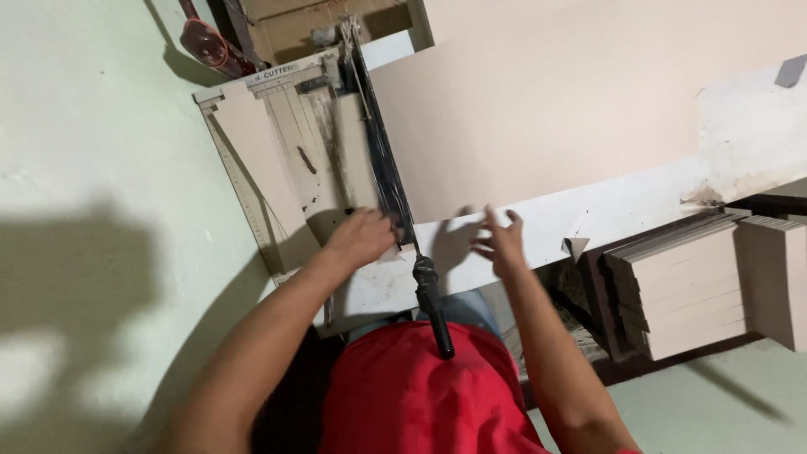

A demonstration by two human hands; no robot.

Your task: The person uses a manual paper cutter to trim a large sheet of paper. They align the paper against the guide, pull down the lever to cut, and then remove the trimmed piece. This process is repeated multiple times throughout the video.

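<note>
Left hand [361,237] is down flat on the paper cutter [294,160], palm pressing at the near end of its board, right beside the blade arm [382,160] — fingers closed down onto the surface, not wrapped around anything. Right hand [500,244] sits on the other side of the blade, fingers spread and open, holding nothing, hovering just over the near edge of the big tan sheet [546,109] that runs off the cutter and across the white bench [622,210]. The black handle [433,307] of the blade arm sticks out toward the red shirt [403,395], free — neither hand is on it.

The sheet lies to the right of the blade, its near edge along the front of the bench. Whether a strip of it already sits under the left palm I can't tell; the hand covers that spot.

To do this well, I'd say the sheet wants to be squared against the cutter's ruler edge and pinned flat close to the blade, fingertips kept clear of the cutting line. Stacks of cut boards [681,286] stand under the bench at its right end, well apart from both hands.
</note>
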